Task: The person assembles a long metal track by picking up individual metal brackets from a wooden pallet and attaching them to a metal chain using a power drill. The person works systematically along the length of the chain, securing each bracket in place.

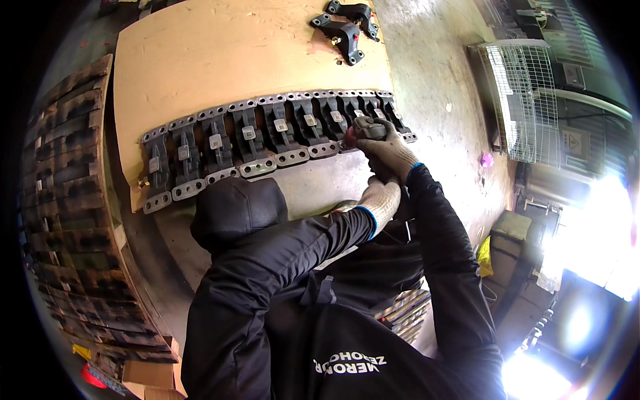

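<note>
At the right end of a row of dark metal brackets [249, 133], both my hands, in pale knit gloves, are closed round a dark hand-held power tool [375, 132] with a rounded head. My right hand [395, 155] grips it near the head. Lower down and closer to my body, my left hand [383, 201] wraps round its rear part. A reddish part shows beside the head, against the brackets' near edge; whether it touches them I cannot tell. Each bracket has flanges with holes and a small pale square label in its middle. The tool's exact kind is partly hidden by the gloves.
The brackets lie along the near edge of a cardboard sheet [253, 53]. Two more brackets [341, 39] rest at its far right. Stacked wooden pallets [73, 220] stand on the left, and a wire mesh cage [523, 100] on the right. My bent black-clad knee [239, 212] is close to the row.
</note>
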The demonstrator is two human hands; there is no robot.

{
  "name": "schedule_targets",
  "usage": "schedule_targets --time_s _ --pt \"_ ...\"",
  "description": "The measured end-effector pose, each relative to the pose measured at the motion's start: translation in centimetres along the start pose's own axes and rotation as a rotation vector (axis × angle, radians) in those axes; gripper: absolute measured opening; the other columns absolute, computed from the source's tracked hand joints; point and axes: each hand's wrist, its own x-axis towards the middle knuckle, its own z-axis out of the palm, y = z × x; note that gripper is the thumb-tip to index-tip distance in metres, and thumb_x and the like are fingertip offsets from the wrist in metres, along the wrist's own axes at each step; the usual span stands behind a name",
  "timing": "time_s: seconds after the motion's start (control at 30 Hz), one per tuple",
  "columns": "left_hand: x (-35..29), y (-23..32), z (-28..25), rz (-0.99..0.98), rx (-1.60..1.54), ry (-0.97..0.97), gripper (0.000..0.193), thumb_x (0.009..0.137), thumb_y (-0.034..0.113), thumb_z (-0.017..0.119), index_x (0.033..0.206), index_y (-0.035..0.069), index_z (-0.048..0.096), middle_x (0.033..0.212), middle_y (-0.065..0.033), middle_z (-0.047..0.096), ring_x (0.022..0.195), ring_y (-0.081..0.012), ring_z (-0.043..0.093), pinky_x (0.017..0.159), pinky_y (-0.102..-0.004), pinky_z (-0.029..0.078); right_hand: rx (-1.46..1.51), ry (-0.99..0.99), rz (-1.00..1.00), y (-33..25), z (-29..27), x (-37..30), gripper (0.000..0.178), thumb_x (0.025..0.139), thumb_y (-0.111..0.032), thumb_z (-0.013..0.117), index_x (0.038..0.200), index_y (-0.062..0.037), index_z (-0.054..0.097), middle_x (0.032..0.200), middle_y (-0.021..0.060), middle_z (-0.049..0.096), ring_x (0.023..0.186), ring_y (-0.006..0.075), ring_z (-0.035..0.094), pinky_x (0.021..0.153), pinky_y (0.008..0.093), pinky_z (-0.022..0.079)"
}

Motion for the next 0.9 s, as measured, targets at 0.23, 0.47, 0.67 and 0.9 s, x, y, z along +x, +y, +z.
schedule_targets --time_s 0.23,0.47,0.67,0.9 --pt "3.4 -3.4 1.7 0.023 0.197 0.007 0.060 0.106 0.044 0.032 0.146 0.002 0.046 0.145 -0.0209 0.054 0.133 -0.0332 0.052 0.111 -0.0387 0.041 0.041 -0.035 0.055 0.5 -0.5 -0.8 0.101 0.073 -0.033 0.092 0.153 -0.0030 0.037 0.111 0.0142 0.070 0.087 0.0195 0.068 0.077 0.0331 0.058" --pt "-8.7 5.4 -2.1 -0.107 -0.093 -0.097 0.056 0.105 0.042 0.038 0.144 0.002 0.045 0.143 -0.0224 0.053 0.133 -0.0325 0.053 0.108 -0.0398 0.044 0.040 0.014 0.016 1.8 -1.1 -0.1 0.107 0.073 -0.032 0.093 0.156 -0.0034 0.031 0.116 0.0161 0.069 0.088 0.0198 0.068 0.076 0.0335 0.058" --pt "-4.0 1.5 -0.9 0.065 0.101 -0.040 0.053 0.104 0.042 0.043 0.138 0.003 0.043 0.132 -0.0218 0.055 0.125 -0.0342 0.057 0.107 -0.0405 0.046 0.065 0.049 -0.016 1.9 -1.1 -0.6 0.103 0.074 -0.028 0.092 0.156 -0.0088 0.032 0.108 0.0124 0.068 0.080 0.0170 0.066 0.069 0.0331 0.057" --pt "-6.2 2.6 -1.8 -0.012 0.215 -0.040 0.063 0.104 0.045 0.040 0.149 0.001 0.038 0.143 -0.0220 0.052 0.133 -0.0364 0.052 0.113 -0.0411 0.040 0.099 -0.029 0.031 0.9 -0.4 -1.8 0.103 0.074 -0.026 0.091 0.156 -0.0071 0.032 0.108 0.0131 0.069 0.080 0.0173 0.066 0.070 0.0324 0.057"
